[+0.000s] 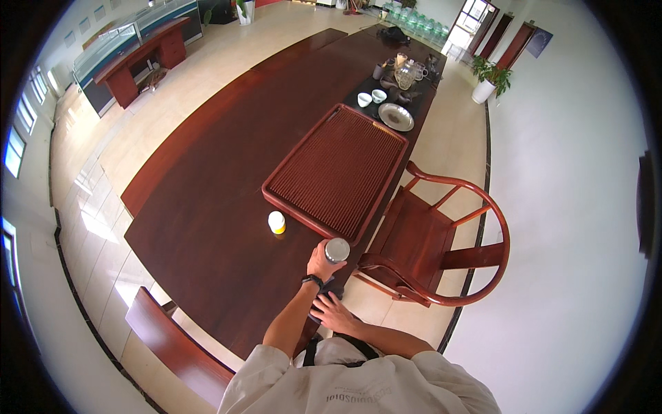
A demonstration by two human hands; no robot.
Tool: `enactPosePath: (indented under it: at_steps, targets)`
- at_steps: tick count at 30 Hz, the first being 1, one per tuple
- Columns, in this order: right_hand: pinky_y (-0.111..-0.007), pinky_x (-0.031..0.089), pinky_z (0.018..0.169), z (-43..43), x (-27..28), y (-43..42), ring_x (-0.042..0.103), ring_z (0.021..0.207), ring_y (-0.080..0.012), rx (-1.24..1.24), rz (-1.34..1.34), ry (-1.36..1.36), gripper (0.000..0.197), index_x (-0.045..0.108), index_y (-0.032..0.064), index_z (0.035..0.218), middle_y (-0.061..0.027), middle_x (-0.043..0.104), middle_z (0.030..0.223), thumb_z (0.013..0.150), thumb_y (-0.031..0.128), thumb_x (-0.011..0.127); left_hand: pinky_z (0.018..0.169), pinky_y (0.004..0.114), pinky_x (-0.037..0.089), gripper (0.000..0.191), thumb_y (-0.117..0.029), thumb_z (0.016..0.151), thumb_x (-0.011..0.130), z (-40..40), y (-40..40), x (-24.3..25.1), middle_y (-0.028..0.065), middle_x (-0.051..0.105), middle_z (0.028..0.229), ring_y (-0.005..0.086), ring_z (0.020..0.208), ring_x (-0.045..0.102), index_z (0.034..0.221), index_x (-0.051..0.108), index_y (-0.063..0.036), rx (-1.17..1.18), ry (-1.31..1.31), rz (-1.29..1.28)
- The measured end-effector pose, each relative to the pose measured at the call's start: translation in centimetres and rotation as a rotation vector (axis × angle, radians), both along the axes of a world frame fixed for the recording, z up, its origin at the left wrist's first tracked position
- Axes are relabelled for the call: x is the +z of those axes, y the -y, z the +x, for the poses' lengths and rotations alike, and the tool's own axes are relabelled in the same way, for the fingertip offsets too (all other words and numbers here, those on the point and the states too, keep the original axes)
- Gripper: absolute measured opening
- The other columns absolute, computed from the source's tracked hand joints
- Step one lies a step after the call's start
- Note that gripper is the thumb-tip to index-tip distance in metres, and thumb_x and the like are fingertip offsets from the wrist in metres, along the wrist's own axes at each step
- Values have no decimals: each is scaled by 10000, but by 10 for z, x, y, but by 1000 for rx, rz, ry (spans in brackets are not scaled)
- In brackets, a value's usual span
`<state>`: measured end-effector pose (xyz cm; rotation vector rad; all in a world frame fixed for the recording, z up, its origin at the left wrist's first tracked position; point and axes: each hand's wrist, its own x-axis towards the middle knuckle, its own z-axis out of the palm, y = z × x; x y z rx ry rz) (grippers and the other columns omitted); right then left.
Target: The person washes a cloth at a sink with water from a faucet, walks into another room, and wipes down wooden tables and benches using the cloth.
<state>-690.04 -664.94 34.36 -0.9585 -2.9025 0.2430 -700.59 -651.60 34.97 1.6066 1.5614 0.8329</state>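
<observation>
My left hand (321, 263), with a dark band at its wrist, is closed around a jar with a silvery lid (337, 249) at the near corner of a ribbed red-brown tea tray (336, 171). Fingers spread, my right hand (333, 313) rests on a dark item (331, 291) at the table's edge; what that item is, I cannot tell. A small white bottle with a yellow band (276, 222) stands on the dark wooden table (207, 248), left of the tray's near end.
Beyond the tray are two white cups (364, 99), a round metal dish (396, 117) and a glass teapot (406, 75). A round-backed wooden armchair (424, 222) stands against the table's right side. Another wooden chair's back (176, 346) is at the lower left.
</observation>
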Motion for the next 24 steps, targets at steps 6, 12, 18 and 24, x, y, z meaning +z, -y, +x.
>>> enactPosePath:
  at_steps: [6,12,18,24]
  targets:
    - [-588,243,1062,-33,-9,-8,310,1331,-307,127,-150,184,574,523,163,1285,-97,407,1392,750,311,669,1015,425,403,924,-261,596,836,-8,8,-7,114,461,1323,326,1246,426,1365,339,-141,-24,12,7]
    - [-626,236,1043,-54,-9,-22,311,1321,-303,25,-124,24,643,523,186,1258,-98,410,1373,684,371,748,1036,491,332,976,-177,562,823,-85,-16,18,138,345,1417,343,1305,336,1403,331,-119,260,-281,388]
    - [-605,218,1059,-80,-16,-33,289,1312,-398,-147,-109,76,742,473,121,1302,-188,375,1378,690,448,738,1021,474,371,1028,-216,587,846,-145,-67,22,121,350,1428,341,1309,340,1439,275,-147,324,-242,137]
    - [-592,157,1099,-108,-26,-67,207,1369,-423,-309,-144,225,870,351,26,1406,-212,301,1463,780,571,612,930,417,466,671,-248,639,813,-163,-88,-10,93,596,1174,291,1106,561,1226,515,-116,247,-217,-65]
